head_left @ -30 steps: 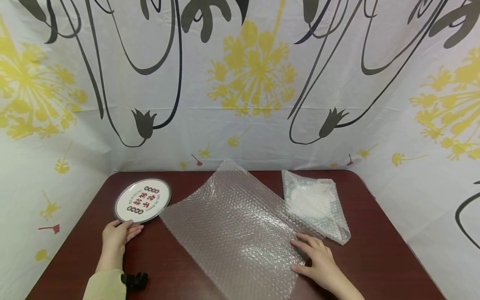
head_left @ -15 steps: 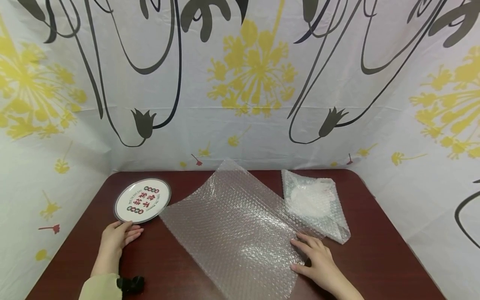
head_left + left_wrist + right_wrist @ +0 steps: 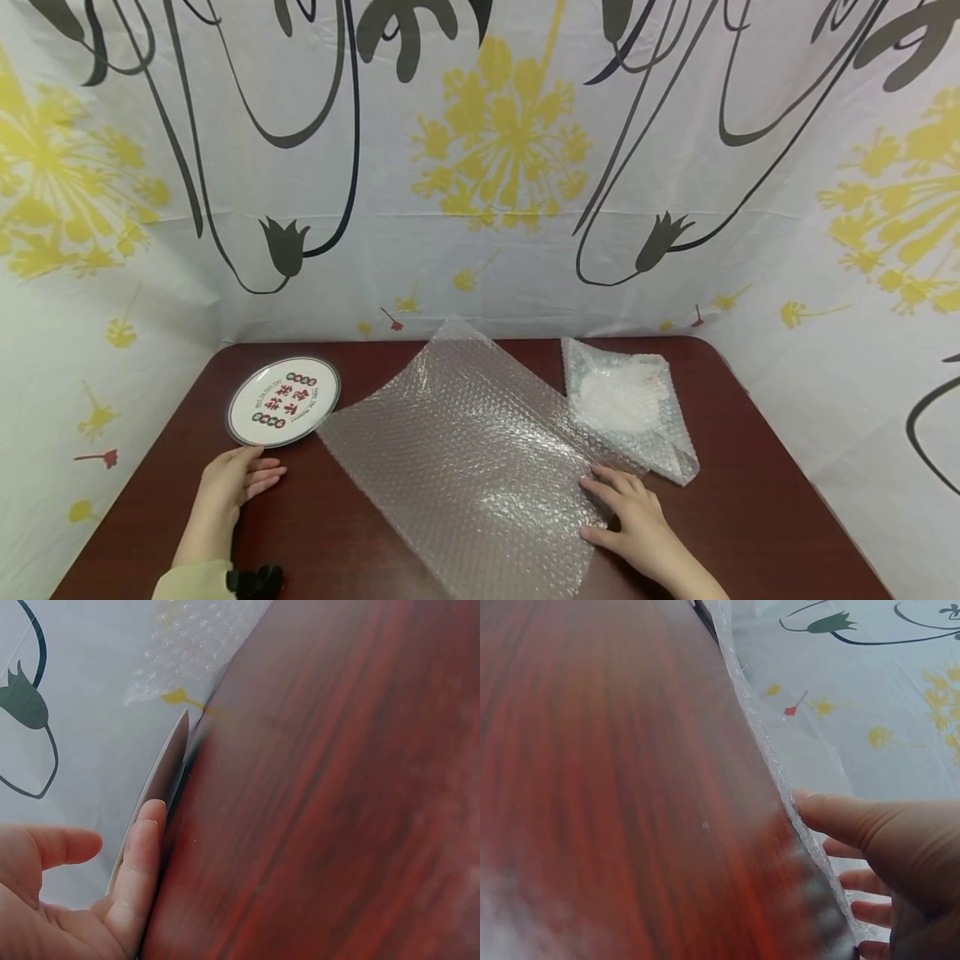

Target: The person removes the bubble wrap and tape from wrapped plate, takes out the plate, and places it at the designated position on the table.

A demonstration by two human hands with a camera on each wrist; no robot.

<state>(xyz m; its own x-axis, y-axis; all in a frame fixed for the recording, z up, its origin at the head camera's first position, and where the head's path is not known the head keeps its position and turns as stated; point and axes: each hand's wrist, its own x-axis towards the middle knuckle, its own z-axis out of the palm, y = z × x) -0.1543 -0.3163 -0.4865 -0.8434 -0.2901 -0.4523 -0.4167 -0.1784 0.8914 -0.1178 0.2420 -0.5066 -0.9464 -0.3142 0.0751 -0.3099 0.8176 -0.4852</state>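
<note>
One plate (image 3: 283,402) lies on the table's left side, your left hand (image 3: 232,479) at its near rim, fingers relaxed and close together; your right hand (image 3: 628,515), fingers spread wide, touches the central bubble wrap's right edge.

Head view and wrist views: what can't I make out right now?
- Bubble wrap sheet: near end cut off by the head view's bottom edge.
- Plate: smallest lettering too small to read in the head view; in the left wrist view, partly hidden by the left hand.
- Wrapped packet: contents blurred by its wrapping, head view.
</note>
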